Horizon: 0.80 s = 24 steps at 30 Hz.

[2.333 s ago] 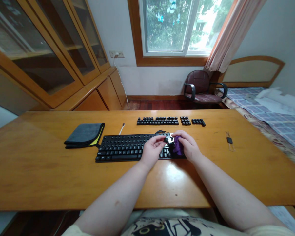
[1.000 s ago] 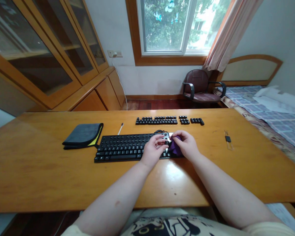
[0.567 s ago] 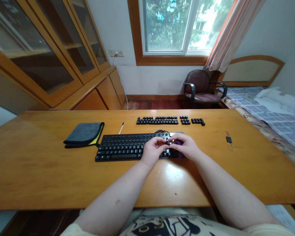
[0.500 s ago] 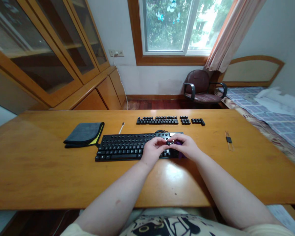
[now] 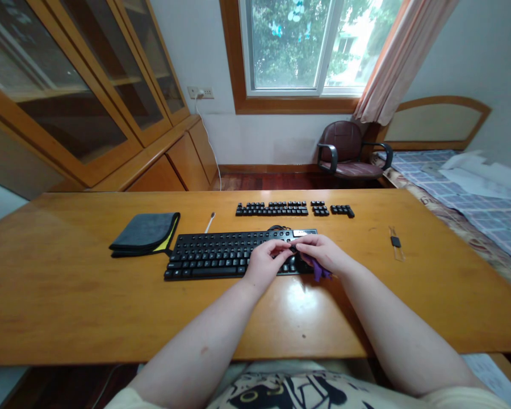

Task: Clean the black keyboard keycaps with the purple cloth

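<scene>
A black keyboard [image 5: 213, 263] lies lengthwise in front of me on the wooden desk. Over its right end, my left hand [image 5: 264, 260] and my right hand [image 5: 326, 254] meet fingertip to fingertip. Between them they pinch a small black keycap [image 5: 293, 249], partly covered by the fingers. A purple cloth [image 5: 321, 272] is bunched under my right palm and hangs past the keyboard's right edge. Both hands are closed. My hands hide part of the keyboard's right side.
Loose black keycaps [image 5: 272, 211] stand in rows behind the keyboard. A toothbrush [image 5: 210, 222] and a folded grey cloth [image 5: 145, 232] lie to the left. A wire keycap puller [image 5: 396, 242] rests on the right of the desk [image 5: 85, 307].
My right hand has turned slightly, and more of the purple cloth now shows beneath it, hanging lower. My left hand stays almost in place.
</scene>
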Each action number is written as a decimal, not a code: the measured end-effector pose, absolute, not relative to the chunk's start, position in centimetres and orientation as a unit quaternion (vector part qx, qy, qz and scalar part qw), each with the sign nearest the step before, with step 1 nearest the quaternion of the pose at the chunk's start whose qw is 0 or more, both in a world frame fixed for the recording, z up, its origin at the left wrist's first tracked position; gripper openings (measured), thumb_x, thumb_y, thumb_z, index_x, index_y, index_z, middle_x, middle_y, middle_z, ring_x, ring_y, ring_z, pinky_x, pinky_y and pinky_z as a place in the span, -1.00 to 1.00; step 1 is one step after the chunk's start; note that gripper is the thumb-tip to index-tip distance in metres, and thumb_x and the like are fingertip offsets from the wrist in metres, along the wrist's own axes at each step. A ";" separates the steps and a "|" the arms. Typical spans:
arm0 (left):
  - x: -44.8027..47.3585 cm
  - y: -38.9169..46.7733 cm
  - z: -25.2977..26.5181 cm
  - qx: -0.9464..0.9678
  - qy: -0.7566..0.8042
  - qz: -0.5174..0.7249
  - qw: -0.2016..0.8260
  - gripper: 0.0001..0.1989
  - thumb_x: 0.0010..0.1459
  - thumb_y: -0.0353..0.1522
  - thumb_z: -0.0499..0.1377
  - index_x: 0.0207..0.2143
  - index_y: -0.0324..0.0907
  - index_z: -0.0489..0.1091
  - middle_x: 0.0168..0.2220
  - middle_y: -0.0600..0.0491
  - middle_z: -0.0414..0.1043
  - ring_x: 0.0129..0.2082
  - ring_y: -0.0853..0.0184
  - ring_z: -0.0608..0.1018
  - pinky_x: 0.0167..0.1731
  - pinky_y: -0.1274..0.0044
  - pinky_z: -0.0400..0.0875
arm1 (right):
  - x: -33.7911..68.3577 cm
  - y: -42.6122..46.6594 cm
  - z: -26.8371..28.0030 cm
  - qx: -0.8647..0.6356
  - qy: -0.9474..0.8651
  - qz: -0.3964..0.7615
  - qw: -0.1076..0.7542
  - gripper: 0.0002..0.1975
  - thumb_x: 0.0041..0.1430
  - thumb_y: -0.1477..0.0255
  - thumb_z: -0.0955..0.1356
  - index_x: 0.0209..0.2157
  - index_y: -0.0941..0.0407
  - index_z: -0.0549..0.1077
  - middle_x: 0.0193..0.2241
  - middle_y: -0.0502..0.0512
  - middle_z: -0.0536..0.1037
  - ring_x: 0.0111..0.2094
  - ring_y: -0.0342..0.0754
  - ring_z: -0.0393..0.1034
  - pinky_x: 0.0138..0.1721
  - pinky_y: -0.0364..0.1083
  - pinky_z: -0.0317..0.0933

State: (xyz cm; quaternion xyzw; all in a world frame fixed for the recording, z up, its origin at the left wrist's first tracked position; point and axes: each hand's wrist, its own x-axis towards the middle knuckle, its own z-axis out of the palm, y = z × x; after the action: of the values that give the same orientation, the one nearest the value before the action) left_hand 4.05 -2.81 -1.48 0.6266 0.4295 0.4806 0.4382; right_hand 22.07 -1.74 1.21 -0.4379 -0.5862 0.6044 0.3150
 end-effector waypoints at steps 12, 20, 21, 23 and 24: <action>3.7 -2.9 -1.1 0.763 0.450 0.372 0.277 -0.82 0.06 -0.35 0.18 -0.23 -0.13 0.42 -0.24 0.03 0.48 -0.20 0.28 0.48 -0.11 0.39 0.36 | 24.0 -0.4 1.6 -0.567 -0.676 0.373 0.288 -0.79 -0.05 0.40 0.38 -0.31 0.11 0.54 -0.31 0.06 0.56 -0.25 -0.02 0.40 -0.15 -0.07 0.21; 3.7 -3.2 -1.1 0.849 0.435 0.232 0.190 -0.40 -0.08 -0.21 0.28 0.05 -0.06 0.26 0.12 -0.01 0.25 0.17 0.14 0.18 0.20 0.18 -0.14 | 26.2 0.3 2.1 -0.606 -0.707 0.318 0.180 -0.79 -0.01 0.41 0.34 -0.29 0.11 0.56 -0.31 0.07 0.58 -0.28 -0.01 0.43 -0.18 -0.09 0.23; 3.7 -3.3 -1.1 0.851 0.435 0.223 0.190 -0.38 -0.09 -0.20 0.28 0.06 -0.05 0.24 0.14 0.00 0.23 0.19 0.14 0.16 0.20 0.18 -0.15 | 26.3 0.3 2.3 -0.613 -0.705 0.317 0.165 -0.78 -0.01 0.40 0.34 -0.29 0.11 0.56 -0.34 0.07 0.58 -0.31 -0.02 0.43 -0.21 -0.10 0.24; 3.7 -3.3 -1.2 0.853 0.438 0.210 0.190 -0.35 -0.11 -0.18 0.29 0.07 -0.04 0.23 0.15 0.01 0.21 0.19 0.15 0.14 0.21 0.19 -0.17 | 26.4 0.1 2.8 -0.617 -0.706 0.320 0.135 -0.78 -0.02 0.40 0.35 -0.30 0.12 0.56 -0.39 0.06 0.58 -0.38 -0.04 0.42 -0.27 -0.11 0.24; 3.7 -3.2 -1.2 0.853 0.440 0.207 0.190 -0.34 -0.11 -0.18 0.29 0.07 -0.04 0.23 0.15 0.01 0.21 0.20 0.15 0.14 0.21 0.20 -0.17 | 26.4 0.0 2.9 -0.616 -0.707 0.324 0.125 -0.78 -0.03 0.40 0.36 -0.30 0.12 0.56 -0.42 0.06 0.58 -0.39 -0.04 0.41 -0.29 -0.11 0.23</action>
State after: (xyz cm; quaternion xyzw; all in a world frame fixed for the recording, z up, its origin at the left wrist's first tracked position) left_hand 3.68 -3.25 -1.16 0.8532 0.4396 0.2065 0.1902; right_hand 26.37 0.03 2.94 -0.6159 -0.7072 0.3240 0.1248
